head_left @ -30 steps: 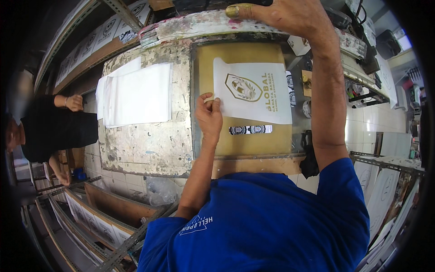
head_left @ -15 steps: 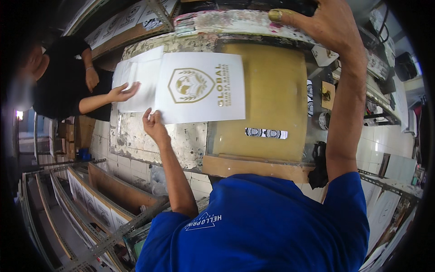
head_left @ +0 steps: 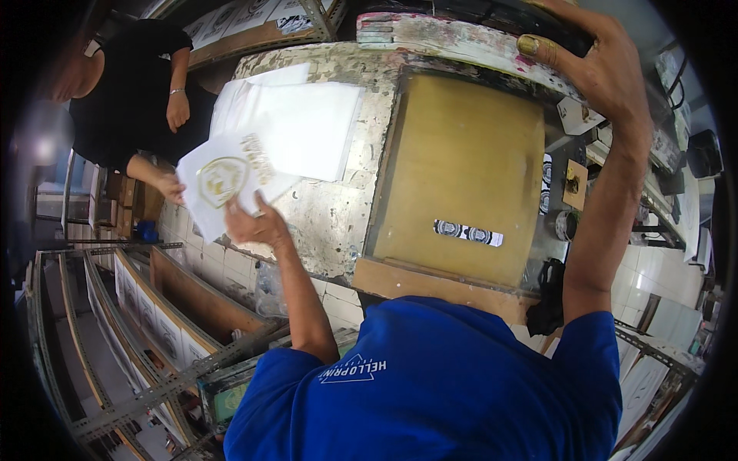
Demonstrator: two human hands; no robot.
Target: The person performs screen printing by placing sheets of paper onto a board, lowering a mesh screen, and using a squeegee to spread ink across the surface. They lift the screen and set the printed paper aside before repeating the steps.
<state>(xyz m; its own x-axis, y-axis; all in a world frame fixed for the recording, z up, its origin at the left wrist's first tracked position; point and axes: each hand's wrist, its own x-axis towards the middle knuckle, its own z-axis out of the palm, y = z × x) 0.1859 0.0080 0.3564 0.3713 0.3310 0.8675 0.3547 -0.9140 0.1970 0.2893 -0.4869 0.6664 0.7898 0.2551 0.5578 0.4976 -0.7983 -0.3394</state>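
Note:
A white sheet with a gold shield emblem (head_left: pixel 219 180) hangs tilted over the left edge of the table, blurred by motion. Its left edge is in the hand of a co-worker (head_left: pixel 171 187). My left hand (head_left: pixel 260 227) is over the sheet's lower right side, with thumb and fingers spread apart. Beyond it, more white sheets (head_left: pixel 311 127) lie stacked on the table. At the upper right my right hand (head_left: pixel 607 69) grips a paint-stained frame (head_left: pixel 453 38), its thumb gold with ink and its fingertips partly cut off by the picture's edge.
A yellowish flat board (head_left: pixel 461 169) bears a black-and-white printed strip (head_left: pixel 467 233). A wooden bar (head_left: pixel 438 286) runs along its near edge. Racks (head_left: pixel 169 338) with boards and printed sheets stand lower left. A tin (head_left: pixel 566 225) sits right of the board.
The printed sheet has moved left from over the board and stack, turning as it went. The co-worker's hand now holds it. My left hand's fingers have spread; my right hand stays at the frame.

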